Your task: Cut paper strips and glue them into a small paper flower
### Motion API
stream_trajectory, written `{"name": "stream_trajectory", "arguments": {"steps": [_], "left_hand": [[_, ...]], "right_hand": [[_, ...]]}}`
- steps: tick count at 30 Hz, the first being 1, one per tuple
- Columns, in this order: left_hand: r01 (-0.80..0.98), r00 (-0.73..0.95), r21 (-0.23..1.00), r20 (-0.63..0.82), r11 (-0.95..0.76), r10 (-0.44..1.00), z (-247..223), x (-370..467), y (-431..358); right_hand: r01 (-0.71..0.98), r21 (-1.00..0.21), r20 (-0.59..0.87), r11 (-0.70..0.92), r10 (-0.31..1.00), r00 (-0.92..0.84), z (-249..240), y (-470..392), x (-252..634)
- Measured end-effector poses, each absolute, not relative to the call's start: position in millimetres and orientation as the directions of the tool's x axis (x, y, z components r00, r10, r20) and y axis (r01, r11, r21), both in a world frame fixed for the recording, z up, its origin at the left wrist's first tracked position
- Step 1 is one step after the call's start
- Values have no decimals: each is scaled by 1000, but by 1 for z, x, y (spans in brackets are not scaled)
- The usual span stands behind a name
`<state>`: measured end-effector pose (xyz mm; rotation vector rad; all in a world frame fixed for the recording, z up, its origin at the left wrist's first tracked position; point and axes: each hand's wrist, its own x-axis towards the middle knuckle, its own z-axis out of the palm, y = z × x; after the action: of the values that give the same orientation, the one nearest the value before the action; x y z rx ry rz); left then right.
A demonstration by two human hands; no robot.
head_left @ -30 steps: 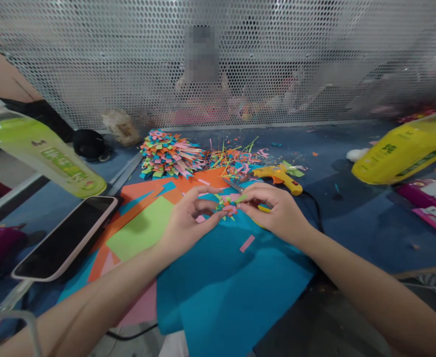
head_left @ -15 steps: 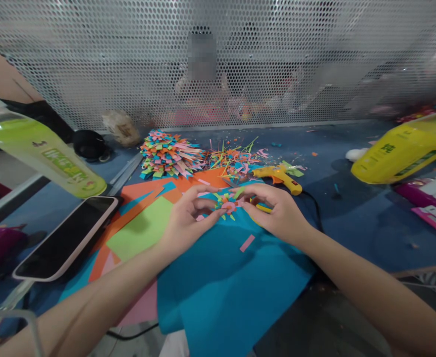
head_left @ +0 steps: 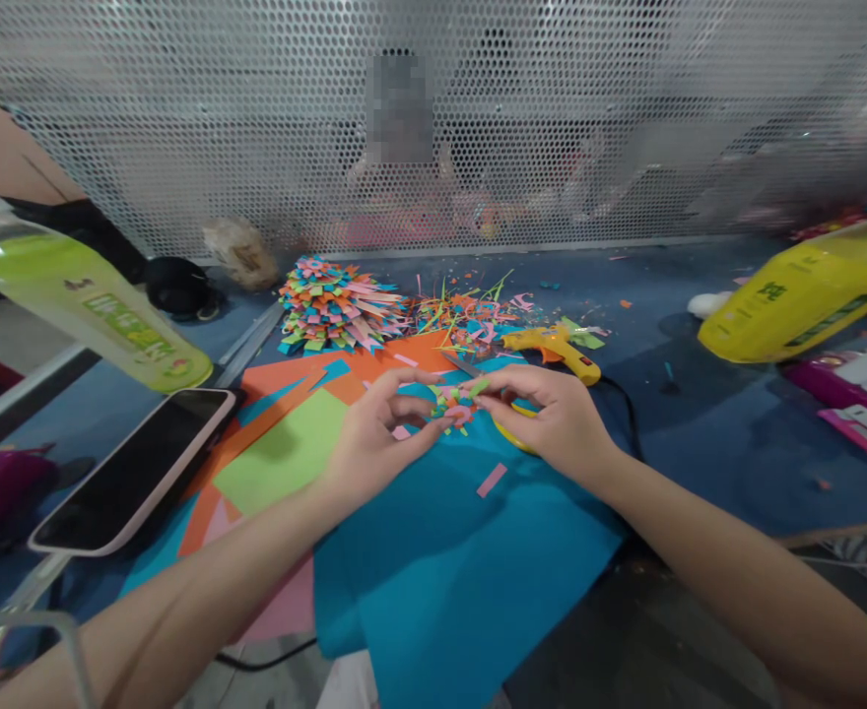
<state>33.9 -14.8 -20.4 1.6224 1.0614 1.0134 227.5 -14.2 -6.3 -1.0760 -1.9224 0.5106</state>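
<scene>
Above the blue paper sheet [head_left: 470, 571], a small paper flower [head_left: 457, 412] with pink, green, orange and blue curled strips sits between my two hands. My left hand [head_left: 370, 443] is closed on the flower's left edge, thumb below and fingers above. My right hand [head_left: 563, 418] pinches at its upper right, where a light green paper strip [head_left: 480, 384] shows at the fingertips. Partly under my right hand lie scissors with yellow handles [head_left: 511, 429], their blades pointing up and left. A loose pink strip [head_left: 491, 481] rests on the blue sheet.
A multicoloured paper cone [head_left: 337, 307], a heap of scraps [head_left: 463, 313] and a yellow glue gun [head_left: 552, 347] lie behind. On the left are a phone [head_left: 134, 473], a green-yellow bottle [head_left: 83, 295] and a green sheet [head_left: 278, 458]. A yellow bottle [head_left: 795, 300] leans in from the right.
The paper flower has turned and tilted slightly between my fingers. My right fingertips have shifted on it, and more of the scissors' yellow handle shows.
</scene>
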Motion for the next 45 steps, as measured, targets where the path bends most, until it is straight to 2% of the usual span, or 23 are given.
{"name": "stream_trajectory", "arguments": {"steps": [7, 9, 11, 13, 16, 19, 22, 29, 33, 35, 38, 45], "left_hand": [[216, 277, 951, 159, -223, 947, -20, 34, -15], [251, 266, 928, 207, -275, 942, -22, 33, -14], [345, 236, 853, 324, -391, 916, -24, 29, -10], [463, 247, 685, 510, -562, 824, -25, 22, -5], [526, 400, 309, 733, -792, 551, -24, 7, 3], [540, 498, 19, 799, -841, 338, -24, -5, 7], [549, 543, -89, 794, -831, 273, -27, -10, 7], [529, 644, -157, 715, -834, 274, -27, -2, 3], [490, 636, -164, 739, -856, 222, -24, 0, 1], [449, 618, -130, 760, -884, 202, -22, 1, 0], [421, 594, -29, 764, -907, 251, -19, 3, -2], [515, 604, 65, 679, -855, 416, -12, 7, -5]], "right_hand": [[481, -690, 477, 541, 840, -261, -5, -15, 227], [463, -708, 466, 533, 846, -260, -4, -17, 227], [425, -741, 446, 520, 854, -266, -3, -18, 226], [366, -797, 413, 480, 876, -251, -1, -19, 227], [289, -872, 351, 396, 916, -196, 0, -18, 228], [258, -916, 247, 307, 939, -239, -1, -16, 229], [229, -949, 130, 218, 928, -348, -4, -13, 227], [137, -980, 75, 145, 905, -418, -8, -12, 223], [112, -983, 83, 145, 900, -428, -7, -13, 223], [104, -982, 98, 156, 900, -426, -7, -13, 223], [100, -982, 103, 161, 897, -429, -8, -13, 223], [95, -987, 75, 126, 905, -419, -6, -13, 223]]}}
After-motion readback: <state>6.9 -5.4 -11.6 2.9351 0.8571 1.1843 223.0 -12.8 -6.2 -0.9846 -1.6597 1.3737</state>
